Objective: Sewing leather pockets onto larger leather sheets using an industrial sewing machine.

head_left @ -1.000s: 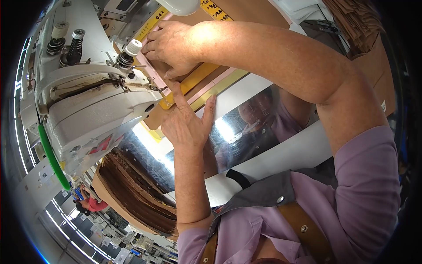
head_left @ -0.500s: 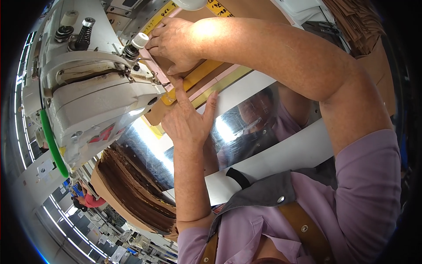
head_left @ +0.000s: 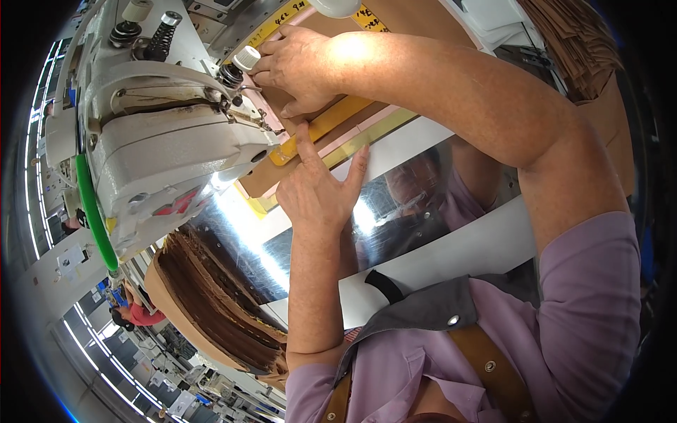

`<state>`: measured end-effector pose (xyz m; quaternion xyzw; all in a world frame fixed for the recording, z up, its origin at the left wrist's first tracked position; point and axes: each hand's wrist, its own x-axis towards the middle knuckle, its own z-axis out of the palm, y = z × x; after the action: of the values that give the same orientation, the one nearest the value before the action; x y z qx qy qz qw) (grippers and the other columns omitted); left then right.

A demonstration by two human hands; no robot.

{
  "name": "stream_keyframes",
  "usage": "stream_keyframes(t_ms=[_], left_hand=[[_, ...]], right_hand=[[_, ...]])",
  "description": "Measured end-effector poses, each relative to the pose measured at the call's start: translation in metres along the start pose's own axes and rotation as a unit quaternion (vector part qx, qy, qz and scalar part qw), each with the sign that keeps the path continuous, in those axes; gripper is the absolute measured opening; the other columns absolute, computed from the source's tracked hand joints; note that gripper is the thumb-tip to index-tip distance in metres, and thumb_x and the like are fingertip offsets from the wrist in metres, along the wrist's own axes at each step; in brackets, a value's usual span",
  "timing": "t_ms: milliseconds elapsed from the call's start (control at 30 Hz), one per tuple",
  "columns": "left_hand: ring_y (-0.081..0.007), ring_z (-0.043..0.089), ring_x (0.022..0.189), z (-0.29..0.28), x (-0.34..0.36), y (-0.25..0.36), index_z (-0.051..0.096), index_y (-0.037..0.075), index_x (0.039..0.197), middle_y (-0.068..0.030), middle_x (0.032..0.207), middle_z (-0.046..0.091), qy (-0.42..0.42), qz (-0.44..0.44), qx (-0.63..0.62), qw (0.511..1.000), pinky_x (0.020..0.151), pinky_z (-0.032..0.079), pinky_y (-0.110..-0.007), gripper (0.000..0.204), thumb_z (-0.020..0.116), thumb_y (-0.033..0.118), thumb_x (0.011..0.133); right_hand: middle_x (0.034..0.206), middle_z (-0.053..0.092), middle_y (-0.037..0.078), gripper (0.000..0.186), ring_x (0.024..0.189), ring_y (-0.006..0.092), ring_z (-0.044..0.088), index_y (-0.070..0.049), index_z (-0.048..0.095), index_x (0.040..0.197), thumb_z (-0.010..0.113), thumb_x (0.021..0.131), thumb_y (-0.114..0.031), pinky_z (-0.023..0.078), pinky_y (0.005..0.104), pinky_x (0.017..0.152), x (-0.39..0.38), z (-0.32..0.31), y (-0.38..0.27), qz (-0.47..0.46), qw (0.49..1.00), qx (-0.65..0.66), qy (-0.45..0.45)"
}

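My left hand point(head_left: 319, 192) rests at the near edge of a yellow template frame point(head_left: 337, 118), index finger stretched onto it and thumb spread over a pale yellow-green strip point(head_left: 370, 135). Farther off, my right hand point(head_left: 302, 69) lies with fingers spread on the brown sheet point(head_left: 330, 25) inside the frame. Both hands are open and pressing flat. A pink strip point(head_left: 271, 117) runs along the frame's left side, beside the needle area of a white sewing machine point(head_left: 166, 144). The machine head hides part of the sheet and frame.
A shiny metal plate point(head_left: 405, 189) covers the table nearest me. Bundled brown pieces point(head_left: 211, 303) hang below the machine at left; more brown sheets point(head_left: 575, 46) are stacked at far right. A green bar point(head_left: 96, 211) edges the machine. A person point(head_left: 137, 314) sits in the background.
The view has shifted slightly, so the machine, frame and both hands appear a little farther right. My hands keep nearly the same pose on the frame and sheet.
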<state>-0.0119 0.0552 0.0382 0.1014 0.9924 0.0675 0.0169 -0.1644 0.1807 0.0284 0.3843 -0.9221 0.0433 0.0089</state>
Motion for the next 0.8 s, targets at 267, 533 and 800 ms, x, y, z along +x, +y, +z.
stream_keyframes(t_ms=[267,533,800], left_hand=[[-0.0421,0.073,0.076,-0.003,-0.001,-0.003,0.045,-0.001,0.145,-0.0251,0.085,0.073,-0.008,-0.035,-0.017,0.999,0.068,0.056,-0.049,0.089,0.066,0.064,0.088],[-0.0329,0.072,0.061,-0.001,0.005,-0.002,0.044,-0.008,0.143,-0.0164,0.064,0.068,-0.003,-0.005,0.023,1.0,0.059,0.056,-0.041,0.092,0.062,0.064,0.089],[-0.0372,0.072,0.067,-0.002,0.01,0.001,0.047,-0.016,0.139,-0.0228,0.073,0.07,-0.049,-0.022,0.008,0.999,0.064,0.057,-0.043,0.097,0.065,0.063,0.087]], right_hand=[[0.143,0.06,0.0,0.072,0.137,0.0178,0.048,-0.013,0.057,0.144,0.069,0.086,-0.055,0.032,0.0456,0.115,-0.002,-0.004,-0.002,-0.002,1.0,-0.009,0.006],[0.132,0.067,0.003,0.068,0.134,0.0184,0.051,-0.013,0.059,0.141,0.067,0.087,-0.055,0.034,0.0454,0.112,-0.002,-0.006,-0.002,0.01,0.999,-0.023,0.02],[0.114,0.075,0.005,0.062,0.128,0.0216,0.055,-0.011,0.063,0.131,0.065,0.088,-0.056,0.037,0.0431,0.107,0.006,-0.013,-0.004,0.006,1.0,-0.02,-0.022]])
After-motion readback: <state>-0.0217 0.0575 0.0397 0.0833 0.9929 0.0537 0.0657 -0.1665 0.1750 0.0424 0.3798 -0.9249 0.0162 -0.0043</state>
